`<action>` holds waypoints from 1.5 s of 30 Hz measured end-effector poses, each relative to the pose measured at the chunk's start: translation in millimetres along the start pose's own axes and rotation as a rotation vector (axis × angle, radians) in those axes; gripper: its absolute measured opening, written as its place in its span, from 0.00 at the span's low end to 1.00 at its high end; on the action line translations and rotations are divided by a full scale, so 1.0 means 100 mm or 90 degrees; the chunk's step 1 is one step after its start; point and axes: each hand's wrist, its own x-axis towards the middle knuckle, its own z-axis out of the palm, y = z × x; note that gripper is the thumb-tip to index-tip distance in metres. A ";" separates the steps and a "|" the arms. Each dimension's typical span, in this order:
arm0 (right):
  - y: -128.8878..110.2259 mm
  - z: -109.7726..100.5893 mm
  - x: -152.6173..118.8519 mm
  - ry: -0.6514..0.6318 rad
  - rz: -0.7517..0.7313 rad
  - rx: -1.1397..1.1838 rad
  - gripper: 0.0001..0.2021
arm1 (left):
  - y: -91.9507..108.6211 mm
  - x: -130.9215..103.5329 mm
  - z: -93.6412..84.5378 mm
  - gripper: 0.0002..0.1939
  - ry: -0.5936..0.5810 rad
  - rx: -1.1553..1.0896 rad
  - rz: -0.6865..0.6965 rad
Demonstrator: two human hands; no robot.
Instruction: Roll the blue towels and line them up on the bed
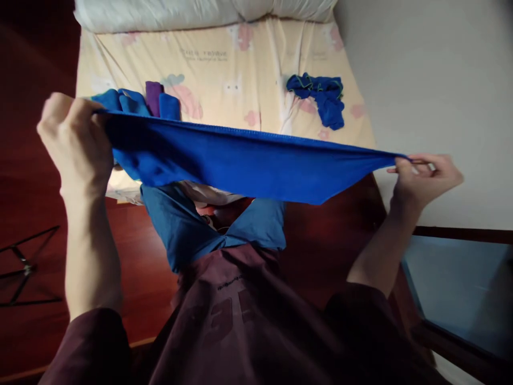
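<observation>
The left hand (76,139) is closed on one upper corner of a blue cloth (248,160), its fingers curled and pinching the edge. The right hand (427,176) pinches the opposite upper corner between thumb and fingers. The cloth is held up in the air between the two hands, its top edge drawn taut and sloping down toward the right hand; a stitched seam runs along that edge, and the lower part hangs loose. Behind it lies a bed (224,69) with a pale yellow sheet printed with pink shapes and lettering. On the sheet, near the left hand, sit several rolled or folded cloths (134,102), blue ones and one purple (154,98), set close together. Well apart from these, on the right side of the sheet, a crumpled blue cloth with green edging (331,99) lies in a heap. A thick white roll of bedding (180,13) spans the far end. The person wears blue trousers (172,224) and a dark maroon shirt (240,321). The floor (132,256) is reddish brown; a thin black metal frame (26,267) stands at left. A plain wall (433,96) adjoins the bed at right.
</observation>
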 end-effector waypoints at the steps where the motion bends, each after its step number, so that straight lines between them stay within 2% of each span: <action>1: 0.02 0.00 0.10 0.009 -0.025 -0.016 0.11 | 0.02 0.06 0.02 0.18 0.005 0.018 0.013; 3: 0.02 -0.05 0.25 -0.006 -0.065 -0.087 0.12 | 0.02 0.12 0.06 0.17 -0.002 0.026 0.031; 6: -0.07 -0.16 0.34 -0.030 -0.084 -0.232 0.10 | -0.06 0.12 0.08 0.23 -0.050 -0.023 0.060; 8: -0.13 -0.23 0.33 -0.040 -0.072 -0.299 0.08 | -0.14 0.08 0.08 0.25 -0.071 -0.031 0.077; 11: -0.12 -0.28 0.24 -0.077 -0.040 -0.346 0.08 | -0.27 -0.02 0.10 0.23 -0.067 -0.010 0.086; 16: -0.02 -0.31 0.11 -0.111 -0.011 -0.296 0.09 | -0.41 -0.16 0.19 0.25 -0.101 0.118 0.106; 20: -0.05 -0.36 0.11 -0.124 0.008 -0.199 0.04 | -0.36 -0.21 0.09 0.23 -0.108 0.239 0.046; 22: -0.06 -0.38 0.14 -0.151 0.035 -0.144 0.05 | -0.29 -0.18 0.00 0.21 -0.173 0.236 0.002; 24: -0.04 -0.35 0.20 -0.180 0.093 -0.105 0.07 | -0.22 -0.07 -0.05 0.18 -0.270 0.201 -0.040; 27: 0.06 -0.13 0.38 -0.214 0.228 -0.037 0.07 | -0.14 0.24 0.04 0.14 -0.369 0.136 -0.075; 29: 0.15 0.13 0.57 -0.226 0.310 0.019 0.05 | -0.09 0.53 0.18 0.13 -0.390 0.107 -0.082; 31: 0.23 0.44 0.80 -0.210 0.342 0.046 0.04 | -0.03 0.86 0.34 0.13 -0.379 0.105 -0.069; 34: 0.27 0.87 1.14 -0.147 0.293 -0.004 0.04 | 0.06 1.31 0.53 0.15 -0.285 0.136 -0.051; 37: 0.23 1.17 1.34 -0.049 0.236 -0.038 0.08 | 0.13 1.58 0.62 0.16 -0.125 0.103 -0.049; 39: 0.23 1.30 1.37 0.021 0.205 -0.011 0.11 | 0.14 1.61 0.67 0.18 -0.018 0.057 -0.020; 41: 0.30 1.41 1.31 0.071 0.187 0.035 0.12 | 0.11 1.51 0.75 0.20 0.045 0.029 0.014; 43: 0.45 1.48 1.17 0.087 0.187 0.072 0.12 | 0.06 1.31 0.87 0.21 0.039 0.036 0.029; 45: 0.65 1.54 0.98 0.056 0.174 0.069 0.13 | -0.01 1.05 1.04 0.21 -0.024 0.067 0.019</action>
